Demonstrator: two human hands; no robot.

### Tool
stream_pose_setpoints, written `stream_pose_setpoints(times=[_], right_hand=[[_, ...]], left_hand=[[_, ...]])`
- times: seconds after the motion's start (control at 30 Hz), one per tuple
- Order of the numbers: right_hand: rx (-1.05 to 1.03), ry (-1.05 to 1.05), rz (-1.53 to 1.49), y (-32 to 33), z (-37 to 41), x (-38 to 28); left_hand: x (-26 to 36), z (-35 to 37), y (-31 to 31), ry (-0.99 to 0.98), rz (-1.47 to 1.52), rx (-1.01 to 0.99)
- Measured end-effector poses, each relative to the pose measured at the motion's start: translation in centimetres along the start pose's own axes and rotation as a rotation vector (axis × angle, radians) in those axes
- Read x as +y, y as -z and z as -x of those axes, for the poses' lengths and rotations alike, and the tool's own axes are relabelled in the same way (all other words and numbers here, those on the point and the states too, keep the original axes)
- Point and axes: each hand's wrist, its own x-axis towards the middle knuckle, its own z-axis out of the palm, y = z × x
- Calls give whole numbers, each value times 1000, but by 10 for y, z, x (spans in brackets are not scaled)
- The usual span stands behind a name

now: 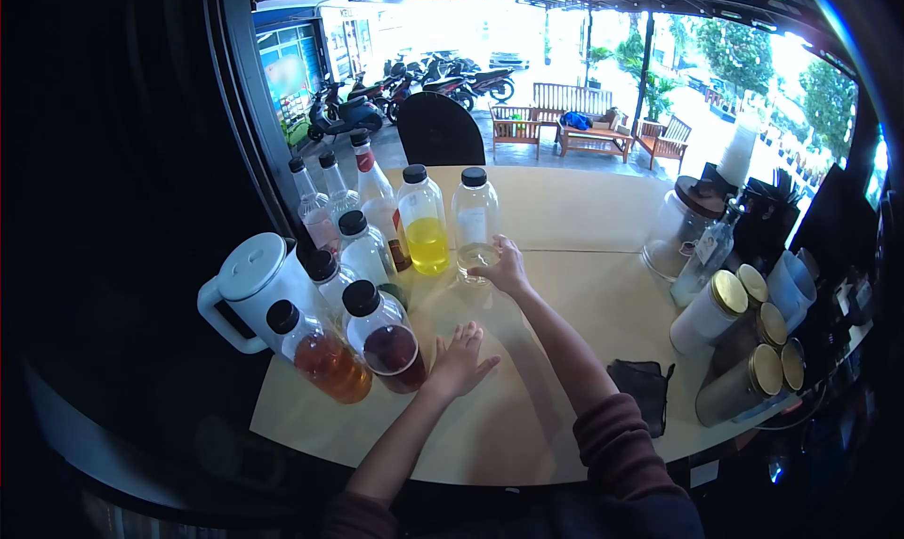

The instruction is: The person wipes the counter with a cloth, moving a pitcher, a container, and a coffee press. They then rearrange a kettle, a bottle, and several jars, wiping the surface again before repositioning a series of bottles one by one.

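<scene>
My right hand (507,268) grips the lower right side of a clear plastic bottle (475,209) with a black cap and a little pale liquid at its bottom. The bottle stands upright on the table. My left hand (460,362) is open, fingers spread, low over the tabletop just right of a bottle of dark red liquid (394,355). To the left of the clear bottle is a bottle of yellow liquid (427,242). An amber-filled bottle (330,365) leans in view beside the dark red one. Behind these stand two more black-capped bottles, partly hidden.
A pale blue pitcher (268,289) and several glass bottles (377,195) line the left side. On the right are lidded canisters (711,313), a swing-top bottle (708,252), a large jar (673,228) and a black pouch (642,393). A dark chair (440,129) stands beyond the table (584,200).
</scene>
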Motion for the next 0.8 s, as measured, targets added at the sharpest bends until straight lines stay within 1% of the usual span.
stream_pose_setpoints(times=[0.13, 0.2, 0.3, 0.4, 0.6, 0.73, 0.8], right_hand=[[37, 28, -33, -26, -18, 18], [79, 70, 7, -32, -25, 21], [62, 46, -31, -34, -31, 23], [26, 4, -48, -27, -24, 12], [32, -38, -29, -27, -18, 3], [50, -29, -23, -30, -16, 3], [-3, -45, -8, -28, -16, 0]], left_hand=[[-1, -2, 0, 17, 5, -18], [-2, 0, 1, 10, 34, -17], [-1, 1, 2, -7, 55, -11], [-2, 0, 0, -12, 47, -6], [-2, -1, -1, -4, 39, -3], [1, -1, -1, 14, 11, -4], [3, -1, 1, 20, 3, 0]])
